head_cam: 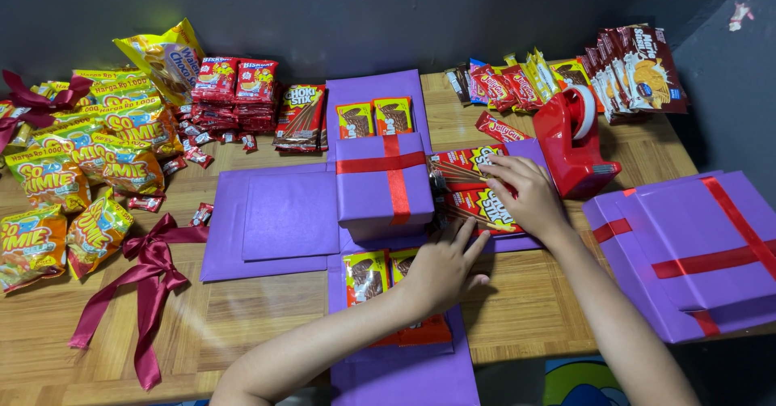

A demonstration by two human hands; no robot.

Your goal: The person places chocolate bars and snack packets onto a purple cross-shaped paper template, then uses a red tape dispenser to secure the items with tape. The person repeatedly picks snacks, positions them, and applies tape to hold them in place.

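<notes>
**Purple fold-out box getting packed with snacks**

The right hand (524, 194) lies flat and loose on the red stick-snack packets (477, 188) on the right flap of the purple fold-out box (287, 216), fingers spread over them, not really gripping anything. The left hand (443, 267) sits just below it, fingers stretched toward the lower red packet, palm resting over the near flap; it's relaxed too, pressing rather than grasping.

Right beside both hands, in the middle of the cross-shaped layout, stands a small purple cube box (382, 183) with a red ribbon cross on top. The far flap carries two small green-and-orange chocolate wafer packets (375, 118), and the near flap has a similar pair (368, 275), partly under the left arm. The left flap is bare purple.

Further out on the wooden worktop (525, 301): a red tape dispenser (575, 143) just past the right hand, a finished purple box with red ribbon (695, 252) at the right edge, a fan of red biscuit packets (634, 70) at the far right corner, red snack stacks (234, 90) at the back, yellow-green noodle bags (73, 163) piled on the left, and a dark red satin bow (145, 281) near them.
</notes>
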